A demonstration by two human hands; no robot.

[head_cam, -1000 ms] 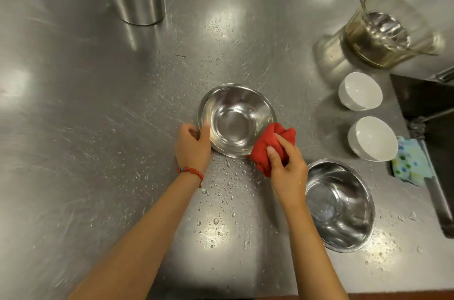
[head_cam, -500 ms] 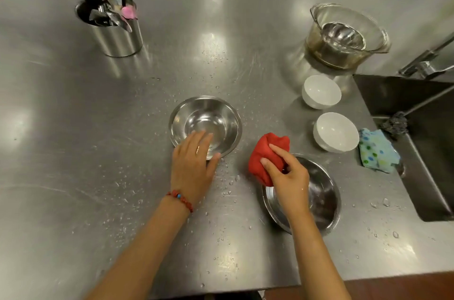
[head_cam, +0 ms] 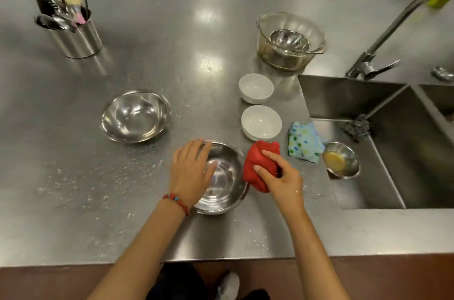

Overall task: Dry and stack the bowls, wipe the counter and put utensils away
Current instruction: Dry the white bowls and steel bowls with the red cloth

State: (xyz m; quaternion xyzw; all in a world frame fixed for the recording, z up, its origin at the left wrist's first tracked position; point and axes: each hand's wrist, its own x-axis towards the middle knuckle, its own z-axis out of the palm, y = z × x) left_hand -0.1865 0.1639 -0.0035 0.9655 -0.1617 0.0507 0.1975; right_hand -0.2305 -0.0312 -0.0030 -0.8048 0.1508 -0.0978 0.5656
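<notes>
Two steel bowls stand on the wet steel counter (head_cam: 172,59): one at the left (head_cam: 135,115), one near the front edge (head_cam: 226,184). My left hand (head_cam: 190,172) rests over the near bowl's left rim, fingers fairly straight. Just right of that bowl, my right hand (head_cam: 282,179) grips a bunched red cloth (head_cam: 255,164). Two white bowls (head_cam: 256,88) (head_cam: 261,122) sit behind the cloth. Further back, a glass bowl (head_cam: 265,54) holds a smaller steel bowl (head_cam: 288,39). A steel utensil holder (head_cam: 78,39) with several utensils stands far left.
Water drops (head_cam: 122,172) cover the counter left of the near bowl. A blue dotted cloth (head_cam: 304,142) and a small steel dish (head_cam: 341,159) lie at the sink's (head_cam: 417,152) left edge. A dark scrubber (head_cam: 357,126) sits in the sink and a faucet (head_cam: 393,27) arches above.
My left hand left the first steel bowl, now at the left, and came onto the near bowl. My right hand carried the red cloth to that bowl's right side.
</notes>
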